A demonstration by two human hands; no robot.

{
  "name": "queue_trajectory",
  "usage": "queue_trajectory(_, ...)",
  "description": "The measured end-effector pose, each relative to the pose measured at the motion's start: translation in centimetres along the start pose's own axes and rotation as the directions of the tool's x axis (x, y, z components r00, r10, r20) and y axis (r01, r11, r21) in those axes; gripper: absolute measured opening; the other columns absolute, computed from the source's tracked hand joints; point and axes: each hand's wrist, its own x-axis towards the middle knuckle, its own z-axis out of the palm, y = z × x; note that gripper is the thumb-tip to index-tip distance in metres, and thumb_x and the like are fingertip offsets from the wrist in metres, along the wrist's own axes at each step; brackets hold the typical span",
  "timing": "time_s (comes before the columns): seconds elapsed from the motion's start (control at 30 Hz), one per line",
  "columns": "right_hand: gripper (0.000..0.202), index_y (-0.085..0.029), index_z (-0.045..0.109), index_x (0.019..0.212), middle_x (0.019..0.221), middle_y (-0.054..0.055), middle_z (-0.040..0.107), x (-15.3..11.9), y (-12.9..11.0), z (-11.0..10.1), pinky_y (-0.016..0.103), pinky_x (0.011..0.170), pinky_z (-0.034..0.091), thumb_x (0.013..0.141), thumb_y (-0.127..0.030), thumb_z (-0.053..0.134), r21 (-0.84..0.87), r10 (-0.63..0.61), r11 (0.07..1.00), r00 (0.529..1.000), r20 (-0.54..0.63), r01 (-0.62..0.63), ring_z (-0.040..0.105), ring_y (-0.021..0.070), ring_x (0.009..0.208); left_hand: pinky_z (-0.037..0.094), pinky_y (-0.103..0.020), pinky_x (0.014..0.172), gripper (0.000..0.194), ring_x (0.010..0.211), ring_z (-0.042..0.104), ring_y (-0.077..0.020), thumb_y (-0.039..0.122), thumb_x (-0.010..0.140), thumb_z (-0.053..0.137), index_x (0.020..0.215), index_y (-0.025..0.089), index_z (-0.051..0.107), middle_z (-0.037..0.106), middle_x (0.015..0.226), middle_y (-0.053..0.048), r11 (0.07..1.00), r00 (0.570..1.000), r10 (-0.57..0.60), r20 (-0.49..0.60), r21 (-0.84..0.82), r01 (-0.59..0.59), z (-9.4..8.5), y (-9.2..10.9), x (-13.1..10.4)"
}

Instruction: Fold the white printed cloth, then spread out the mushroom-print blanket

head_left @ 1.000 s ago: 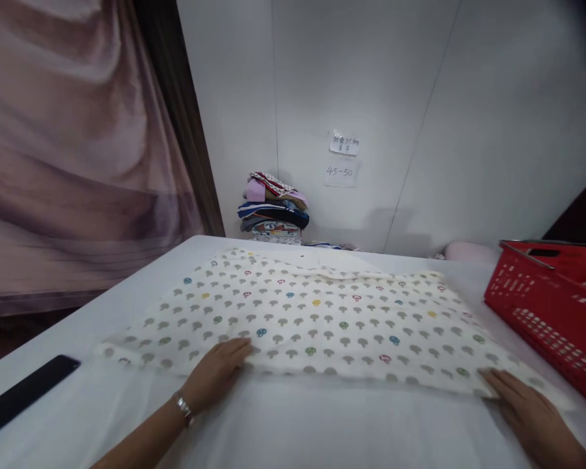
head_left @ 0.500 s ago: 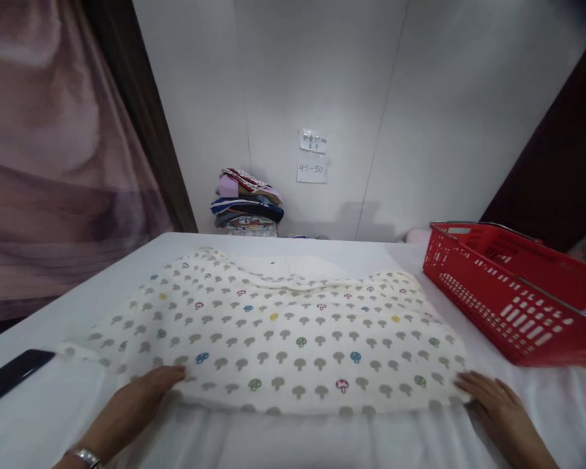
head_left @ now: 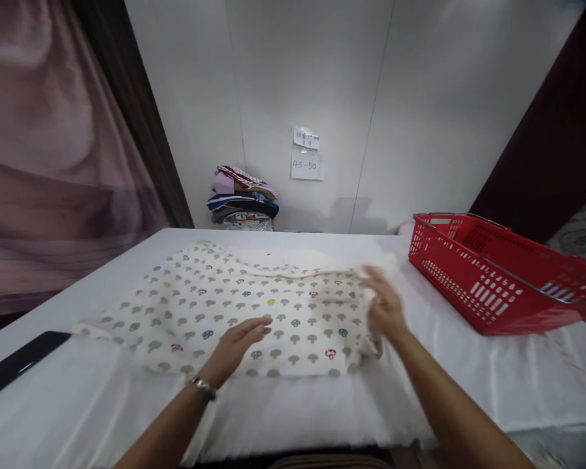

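Note:
A cream garment with a mushroom print (head_left: pixel 283 319) lies spread on the white-covered table (head_left: pixel 293 410). Its right side is lifted and folded inward, bunching near the front right. At that side my right hand (head_left: pixel 385 306) is closed on the cloth, its fingers blurred by motion. My left hand (head_left: pixel 241 342), wearing a metal bracelet at the wrist, is over the front middle of the garment. Its fingers are stretched out and together, holding nothing; whether it touches the cloth I cannot tell.
A red plastic basket (head_left: pixel 483 280) with metal handles stands at the right. A stack of folded clothes (head_left: pixel 244 202) sits beyond the far edge, by the wall. One dark, flat, glossy object (head_left: pixel 24 361) lies at the left. Paper signs (head_left: pixel 306 166) hang on the wall.
My right hand has moved left and away from me, bringing the garment's right side inward. My left hand has left the front left edge and moved right over the cloth.

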Motion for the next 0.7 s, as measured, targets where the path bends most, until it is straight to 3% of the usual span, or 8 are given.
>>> queue_trajectory(0.03, 0.041, -0.022, 0.061, 0.101, 0.129, 0.005, 0.05, 0.3, -2.6, 2.5, 0.044, 0.103, 0.033, 0.071, -0.01, 0.037, 0.1, -0.164, 0.984, 0.968, 0.193, 0.146, 0.041, 0.0189, 0.123, 0.043, -0.039, 0.095, 0.046, 0.109, 0.055, -0.0256, 0.053, 0.073, 0.058, 0.104, 0.021, 0.064, 0.059, 0.12, -0.008, 0.984, 0.999, -0.029, 0.015, -0.177, 0.031, 1.2, 0.1, 0.3)
queue_trajectory(0.1, 0.038, -0.023, 0.059, 0.102, 0.13, 0.004, 0.049, -0.6, -7.0, 6.9, 0.043, 0.103, 0.033, 0.072, -0.008, 0.04, 0.31, -0.421, 0.9, 0.794, 0.438, 0.307, 0.038, 0.0181, 0.125, 0.046, -0.04, 0.091, 0.056, 0.105, 0.057, -0.0259, 0.06, 0.073, 0.054, 0.111, 0.018, 0.06, 0.059, 0.118, -0.011, 0.875, 0.993, -0.101, 0.066, -0.47, 0.12, 2.8, 0.0, 0.7)
queue_trajectory(0.17, 0.031, -0.023, 0.058, 0.102, 0.128, 0.005, 0.05, -3.0, -10.1, 9.9, 0.038, 0.102, 0.036, 0.076, -0.012, 0.043, 0.458, -0.547, 0.828, 0.643, 0.536, 0.323, 0.04, 0.0166, 0.123, 0.048, -0.04, 0.088, 0.064, 0.102, 0.059, -0.0263, 0.066, 0.074, 0.047, 0.115, 0.017, 0.057, 0.063, 0.111, -0.012, 0.746, 0.972, -0.18, 0.148, -0.624, 0.233, 3.5, -0.6, 0.6)
queue_trajectory(0.23, 0.029, -0.021, 0.058, 0.104, 0.127, 0.006, 0.051, -5.7, -11.8, 11.5, 0.034, 0.101, 0.037, 0.079, -0.015, 0.044, 0.538, -0.58, 0.799, 0.582, 0.57, 0.269, 0.044, 0.0151, 0.12, 0.049, -0.039, 0.086, 0.068, 0.1, 0.061, -0.0267, 0.068, 0.075, 0.042, 0.116, 0.016, 0.057, 0.066, 0.103, -0.012, 0.654, 0.945, -0.249, 0.214, -0.682, 0.327, 3.4, -1.6, 0.2)
queue_trajectory(0.33, 0.032, -0.019, 0.059, 0.106, 0.122, 0.005, 0.055, -8.3, -11.8, 11.8, 0.03, 0.096, 0.042, 0.078, -0.014, 0.044, 0.573, -0.521, 0.809, 0.606, 0.601, 0.127, 0.05, 0.0143, 0.112, 0.051, -0.038, 0.084, 0.057, 0.096, 0.062, -0.0275, 0.058, 0.076, 0.051, 0.114, 0.015, 0.058, 0.068, 0.097, -0.012, 0.561, 0.901, -0.325, 0.286, -0.709, 0.427, 3.1, -3.4, -0.9)
queue_trajectory(0.5, 0.026, -0.021, 0.065, 0.096, 0.095, 0.002, 0.068, -7.4, -7.3, 10.9, 0.03, 0.081, 0.05, 0.08, -0.017, 0.045, 0.419, -0.074, 0.875, 0.788, 0.611, -0.243, 0.062, 0.0152, 0.087, 0.052, -0.037, 0.076, 0.034, 0.087, 0.065, -0.0269, 0.024, 0.072, 0.064, 0.105, 0.015, 0.061, 0.069, 0.09, -0.011, 0.589, 0.927, -0.344, 0.149, -0.735, 0.336, 3.7, -5.1, -1.6)
queue_trajectory(0.6, 0.022, -0.02, 0.066, 0.091, 0.086, 0.003, 0.068, -5.4, -3.4, 10.8, 0.03, 0.068, 0.052, 0.08, -0.025, 0.048, 0.295, 0.278, 0.826, 0.804, 0.526, -0.479, 0.062, 0.0165, 0.075, 0.053, -0.037, 0.074, 0.034, 0.081, 0.066, -0.0249, 0.015, 0.067, 0.066, 0.101, 0.017, 0.061, 0.07, 0.087, -0.008, 0.631, 0.925, -0.379, 0.013, -0.727, 0.269, 4.2, -5.1, -1.3)
queue_trajectory(0.7, 0.026, -0.018, 0.065, 0.094, 0.081, 0.004, 0.067, -3.6, -0.1, 11.2, 0.03, 0.061, 0.051, 0.077, -0.029, 0.049, 0.195, 0.451, 0.8, 0.783, 0.428, -0.567, 0.061, 0.0172, 0.068, 0.052, -0.037, 0.077, 0.036, 0.088, 0.065, -0.0246, 0.021, 0.069, 0.068, 0.104, 0.018, 0.059, 0.068, 0.097, -0.009, 0.621, 0.923, -0.386, -0.005, -0.741, 0.255, 4.0, -5.0, -0.8)
